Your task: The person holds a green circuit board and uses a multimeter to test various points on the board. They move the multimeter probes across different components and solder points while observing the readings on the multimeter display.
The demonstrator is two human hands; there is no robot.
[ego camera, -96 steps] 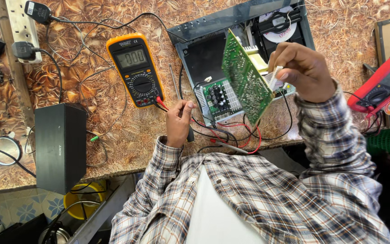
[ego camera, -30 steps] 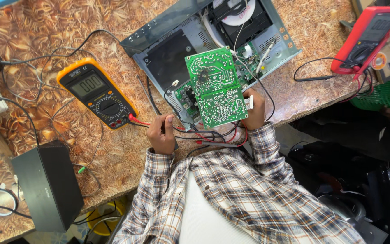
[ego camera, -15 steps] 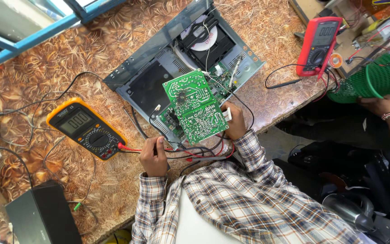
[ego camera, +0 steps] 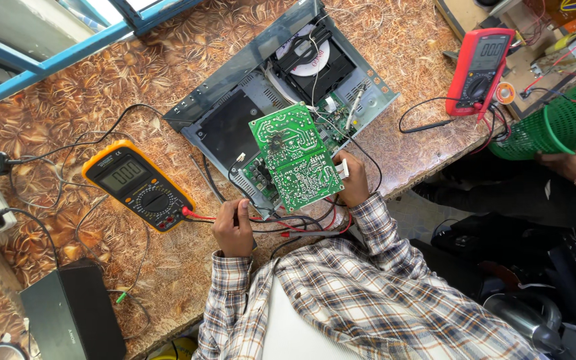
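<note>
Holding a green circuit board (ego camera: 295, 157) tilted up on edge, the right hand (ego camera: 351, 180) sits at the board's four o'clock corner with its fingers curled around that edge, pinching it. The board stands over the front of an opened disc player (ego camera: 281, 100), whose grey chassis lies across the middle of the patterned brown worktop (ego camera: 68, 100), its disc tray toward twelve o'clock. At about eight o'clock from the board, the left hand (ego camera: 233, 230) rests on the worktop with fingers pressed together around the thin black and red test leads (ego camera: 281, 223), which run from the hand toward the board's lower edge; whether a probe tip touches the board I cannot tell. A yellow multimeter (ego camera: 138, 185) lies at nine o'clock of that hand, its red lead plugged in at the near corner. A red multimeter (ego camera: 480, 63) lies at two o'clock near the worktop's edge. Beyond it another person's hand (ego camera: 571, 163) holds a green basket (ego camera: 561, 123). A black box (ego camera: 71, 310) sits at seven o'clock.
</note>
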